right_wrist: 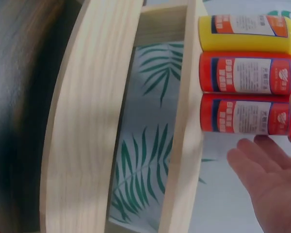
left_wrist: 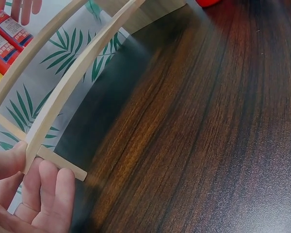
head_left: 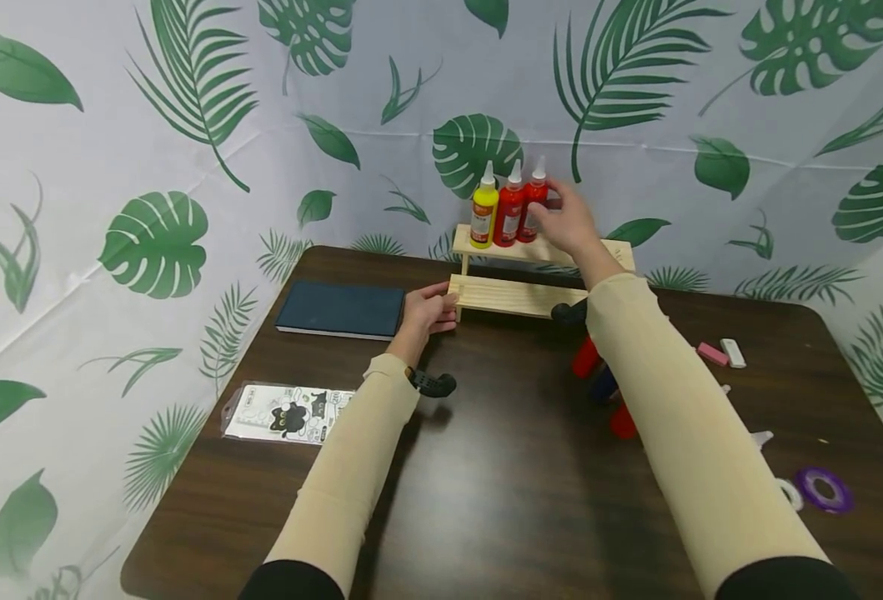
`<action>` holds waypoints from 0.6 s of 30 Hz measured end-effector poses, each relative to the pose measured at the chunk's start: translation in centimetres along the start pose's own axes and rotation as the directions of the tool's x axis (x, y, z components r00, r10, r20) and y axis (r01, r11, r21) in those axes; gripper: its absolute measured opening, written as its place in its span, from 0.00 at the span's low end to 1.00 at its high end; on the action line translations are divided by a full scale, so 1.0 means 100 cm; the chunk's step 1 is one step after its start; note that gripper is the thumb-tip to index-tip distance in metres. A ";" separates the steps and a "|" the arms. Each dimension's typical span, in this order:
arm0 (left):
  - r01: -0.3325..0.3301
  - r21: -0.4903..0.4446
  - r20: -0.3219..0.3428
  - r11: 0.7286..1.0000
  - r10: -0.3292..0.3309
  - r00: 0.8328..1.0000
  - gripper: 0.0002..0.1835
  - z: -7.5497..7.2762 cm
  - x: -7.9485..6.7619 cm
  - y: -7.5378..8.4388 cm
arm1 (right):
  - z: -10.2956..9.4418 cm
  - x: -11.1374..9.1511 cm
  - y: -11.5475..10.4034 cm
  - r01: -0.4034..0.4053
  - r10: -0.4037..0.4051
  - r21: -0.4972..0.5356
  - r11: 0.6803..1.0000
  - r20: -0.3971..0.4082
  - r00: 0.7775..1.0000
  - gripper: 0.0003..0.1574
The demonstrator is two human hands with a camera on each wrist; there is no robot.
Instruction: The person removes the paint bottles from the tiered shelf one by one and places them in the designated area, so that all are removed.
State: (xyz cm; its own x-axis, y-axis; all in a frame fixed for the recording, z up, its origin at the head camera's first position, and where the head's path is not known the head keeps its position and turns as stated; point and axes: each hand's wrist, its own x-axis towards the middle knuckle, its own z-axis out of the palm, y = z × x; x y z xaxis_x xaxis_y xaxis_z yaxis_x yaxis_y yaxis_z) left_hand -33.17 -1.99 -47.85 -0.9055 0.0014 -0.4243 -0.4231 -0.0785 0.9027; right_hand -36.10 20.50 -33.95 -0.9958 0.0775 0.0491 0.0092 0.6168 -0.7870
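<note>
Head view: end red bottle (head_left: 534,194) pinched in right hand (head_left: 572,223), wooden rack (head_left: 518,295) in left hand (head_left: 424,312).

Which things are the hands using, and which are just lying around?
For the job, it seems:
wooden stand, gripped by the left hand
yellow bottle, on its top shelf
two red bottles beside it, one by the right hand
perhaps red and blue things half hidden by the right sleeve

Just lying about:
dark book
cat-print packet
purple ring
pink block
white block

Both arms (head_left: 358,467) outstretched, left hand (head_left: 426,312) low and pinching, right hand (head_left: 567,222) higher
</note>
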 end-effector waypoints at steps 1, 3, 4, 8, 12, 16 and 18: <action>0.001 0.000 0.003 1.000 -0.001 1.000 0.21 -0.001 0.000 0.001 | 0.001 0.000 -0.001 -0.003 0.003 -0.002 1.000 -0.016 1.000 0.37; 0.008 -0.001 0.012 1.000 -0.008 1.000 0.22 -0.001 -0.001 0.002 | 0.003 -0.001 -0.001 -0.015 0.015 0.002 1.000 -0.054 0.998 0.35; 0.012 -0.002 0.017 1.000 -0.012 1.000 0.22 -0.002 -0.001 0.002 | 0.004 -0.001 -0.002 -0.023 0.023 0.000 1.000 -0.075 0.997 0.34; 0.025 -0.003 0.028 1.000 -0.025 0.999 0.22 -0.003 -0.001 0.003 | 0.007 -0.003 -0.002 -0.044 0.045 0.013 0.999 -0.137 0.989 0.30; 0.023 -0.005 0.021 1.000 -0.023 1.000 0.22 -0.002 0.000 0.003 | 0.010 -0.004 0.000 -0.035 0.038 0.021 0.999 -0.163 0.986 0.31; 0.023 -0.010 0.014 1.000 -0.023 1.000 0.21 -0.002 0.000 0.002 | 0.012 -0.006 0.003 0.012 -0.012 0.000 1.000 -0.176 0.984 0.32; 0.025 -0.014 0.016 1.000 -0.025 1.000 0.21 -0.001 0.000 0.002 | 0.012 -0.010 0.003 0.012 -0.014 -0.012 1.000 -0.188 0.982 0.32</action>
State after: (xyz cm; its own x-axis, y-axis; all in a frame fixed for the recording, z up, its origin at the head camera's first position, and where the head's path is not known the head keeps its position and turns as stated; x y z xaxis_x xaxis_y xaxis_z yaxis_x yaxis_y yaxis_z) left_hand -33.27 -2.15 -47.66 -0.8953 0.0188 -0.4452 -0.4449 -0.0923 0.8908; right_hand -35.20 19.71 -34.95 -0.9610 0.2143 0.1746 -0.0016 0.6272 -0.7789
